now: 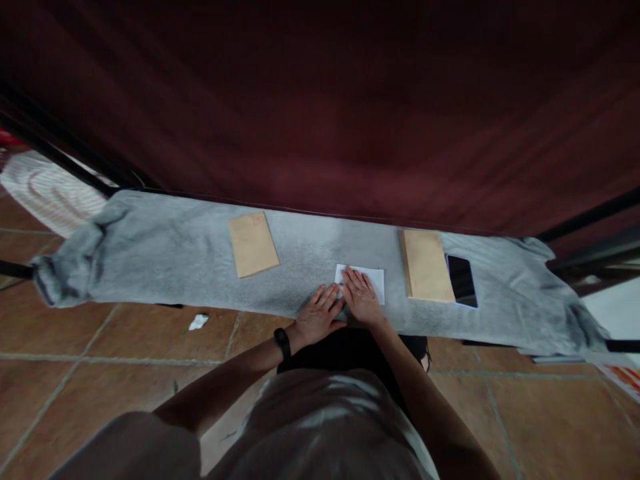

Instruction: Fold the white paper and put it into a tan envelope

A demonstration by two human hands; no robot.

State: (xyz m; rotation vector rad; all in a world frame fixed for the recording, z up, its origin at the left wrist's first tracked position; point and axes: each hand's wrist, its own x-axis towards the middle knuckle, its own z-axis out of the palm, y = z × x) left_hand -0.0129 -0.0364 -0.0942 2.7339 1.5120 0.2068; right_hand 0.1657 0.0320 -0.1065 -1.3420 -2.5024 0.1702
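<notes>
White paper (379, 281) lies on the grey cloth-covered tabletop (310, 247), partly beneath my right hand (363, 299). I judge it light and easily creased, best taken by its bare right edge. My grip pinches nothing: right fingers extended flat, left hand (320, 316) spread alongside.

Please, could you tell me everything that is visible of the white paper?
The white paper is a plain-looking rectangle lying flat on the gray cloth, its longer sides running roughly left to right. The right hand lies over its middle and left part, hiding much of it; the left hand is near its lower left, contact unclear.
</notes>
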